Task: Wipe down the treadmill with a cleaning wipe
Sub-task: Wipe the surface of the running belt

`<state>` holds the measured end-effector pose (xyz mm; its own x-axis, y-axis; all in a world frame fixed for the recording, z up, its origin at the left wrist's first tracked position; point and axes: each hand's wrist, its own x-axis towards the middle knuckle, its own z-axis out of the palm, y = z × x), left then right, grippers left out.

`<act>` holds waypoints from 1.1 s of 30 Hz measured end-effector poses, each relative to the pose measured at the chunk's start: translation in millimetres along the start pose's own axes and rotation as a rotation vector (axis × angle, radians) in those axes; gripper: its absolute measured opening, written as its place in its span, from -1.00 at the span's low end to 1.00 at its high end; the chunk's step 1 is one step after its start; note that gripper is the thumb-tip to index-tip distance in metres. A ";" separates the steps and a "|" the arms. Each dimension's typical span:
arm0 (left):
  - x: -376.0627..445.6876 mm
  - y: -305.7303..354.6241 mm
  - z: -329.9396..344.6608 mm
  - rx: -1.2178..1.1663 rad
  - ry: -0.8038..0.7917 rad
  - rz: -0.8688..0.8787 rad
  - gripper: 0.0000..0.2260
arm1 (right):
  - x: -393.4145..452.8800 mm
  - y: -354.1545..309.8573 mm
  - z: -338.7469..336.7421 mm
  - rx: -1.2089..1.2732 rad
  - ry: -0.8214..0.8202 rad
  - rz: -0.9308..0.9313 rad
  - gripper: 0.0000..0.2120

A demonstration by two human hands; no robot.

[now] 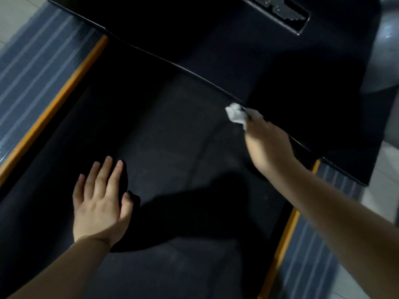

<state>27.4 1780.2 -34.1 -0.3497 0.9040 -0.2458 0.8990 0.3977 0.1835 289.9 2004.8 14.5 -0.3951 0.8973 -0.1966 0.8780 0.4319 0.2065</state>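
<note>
On belt [172, 147], left hand [100, 203] flat.

Hands on the treadmill belt, wipe at the front cover's edge

The left hand [100, 203] lies flat on the belt [172, 147], near its left side rail [32, 83]. Ahead and to the right, the right hand [267, 145] presses the wipe [235, 114] against the motor cover's [237, 50] near edge; the right side rail [311, 244] runs beneath that forearm.

Pale tiled floor [386, 169] at the right edge and far-left top corner; grout lines faint; a grey rounded object [386, 46] at the upper right, blurred; light dim, shadows hard.
</note>
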 end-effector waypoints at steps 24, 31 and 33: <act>-100.2 16.4 11.5 -0.109 0.161 0.029 -0.42 | -237.2 12.0 47.0 -0.082 0.070 -0.249 -0.79; -258.3 37.6 46.4 -0.338 0.129 -0.150 -0.46 | -345.6 -68.8 37.6 -0.124 -0.121 -0.527 -0.77; -297.9 43.8 53.9 -0.403 0.096 -0.193 -0.46 | -372.1 -90.1 36.0 -0.159 -0.153 -0.600 -0.75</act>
<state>185.2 1519.9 -4.2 -0.5407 0.8104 -0.2256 0.6474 0.5721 0.5036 367.5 1628.7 34.5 -0.7522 0.4768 -0.4547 0.4603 0.8741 0.1550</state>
